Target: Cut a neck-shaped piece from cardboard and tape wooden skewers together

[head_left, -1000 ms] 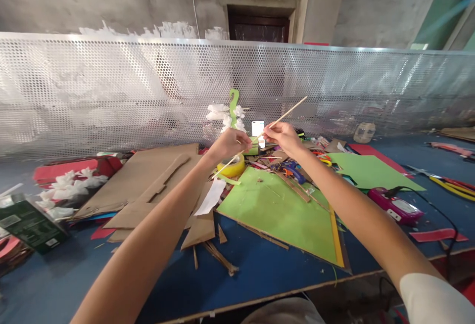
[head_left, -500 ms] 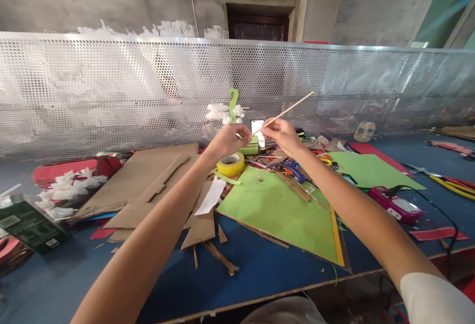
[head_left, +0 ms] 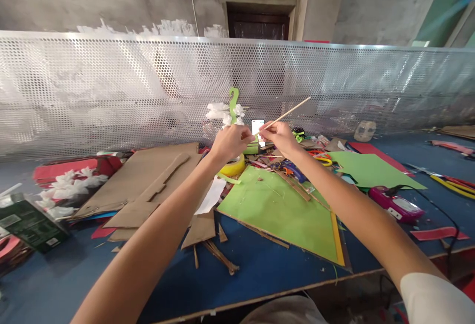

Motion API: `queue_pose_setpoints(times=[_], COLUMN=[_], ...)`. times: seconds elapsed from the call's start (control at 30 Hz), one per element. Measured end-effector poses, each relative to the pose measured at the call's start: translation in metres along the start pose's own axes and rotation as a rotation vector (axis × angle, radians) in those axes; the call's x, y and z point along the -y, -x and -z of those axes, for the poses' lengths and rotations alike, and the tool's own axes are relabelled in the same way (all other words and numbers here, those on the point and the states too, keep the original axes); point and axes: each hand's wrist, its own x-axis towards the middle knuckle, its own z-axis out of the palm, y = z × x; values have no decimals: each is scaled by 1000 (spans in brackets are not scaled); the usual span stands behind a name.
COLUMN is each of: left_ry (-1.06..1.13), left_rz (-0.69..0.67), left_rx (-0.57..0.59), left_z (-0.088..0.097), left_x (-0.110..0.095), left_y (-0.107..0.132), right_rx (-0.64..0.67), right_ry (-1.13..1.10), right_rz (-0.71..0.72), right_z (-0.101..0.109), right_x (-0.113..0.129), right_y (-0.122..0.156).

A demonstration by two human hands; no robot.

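Both my arms reach out over a blue work table [head_left: 260, 269]. My right hand [head_left: 279, 136] pinches a thin wooden stick [head_left: 291, 112] that points up and to the right. My left hand [head_left: 229, 142] is closed, its fingertips meeting the stick's lower end beside the right hand. Just below the left hand lies a yellow tape roll [head_left: 233, 166]. A green card sheet [head_left: 285, 210] lies flat under the right forearm.
Brown cardboard pieces [head_left: 148, 185] cover the left middle. A perforated metal screen [head_left: 111, 86] runs along the table's far edge. A phone [head_left: 257, 127] and a green hook shape [head_left: 233, 101] stand behind the hands. A pink device [head_left: 395, 205] and scissors [head_left: 451, 185] lie to the right.
One second ago the stick reached down past my left hand to the tape roll; now only its upper part shows above my right hand. Both hands stayed close together.
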Motion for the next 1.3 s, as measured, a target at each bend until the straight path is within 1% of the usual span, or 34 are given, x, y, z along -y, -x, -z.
queue_pose_setpoints(times=[0.1,0.17,0.27,0.33,0.4,0.47,0.57,0.63,0.7,0.87,0.93,1.13,1.3], left_ry=[-118,-146,-128,-78,20,146,322,392,422,406,417,482,529], left_rz=[-29,-51,-76,-83,-84,-101,-154,-174,-171,-89,-88,-103,-95], left_rx=[-37,-53,-86,-94,-59,5,98,141,156,113,128,190,242], left_z=[-4,-6,-8,-7,-4,0,6,8,7,0,-1,1,-2], left_x=[-3,-5,-4,-2,2,4,5,6,8,18,19,20,25], left_y=[2,4,4,2,0,-2,-5,-7,-8,-10,-10,-9,-9], right_rx=[-33,-40,-43,-41,-24,-2,18,19,11,5,13,35,59], right_ry=[-5,-5,2,14,38,74,135,159,146,38,2,-45,-74], right_rz=[-19,-19,25,85,159,224,284,300,270,127,98,45,41], right_z=[-3,-3,-3,-3,-2,-1,-1,-2,-4,-7,-6,-5,-4], right_x=[-6,-8,-9,-8,-6,-3,3,6,7,2,-1,-2,-2], right_y=[-2,-2,-1,0,2,4,7,8,10,9,8,7,7])
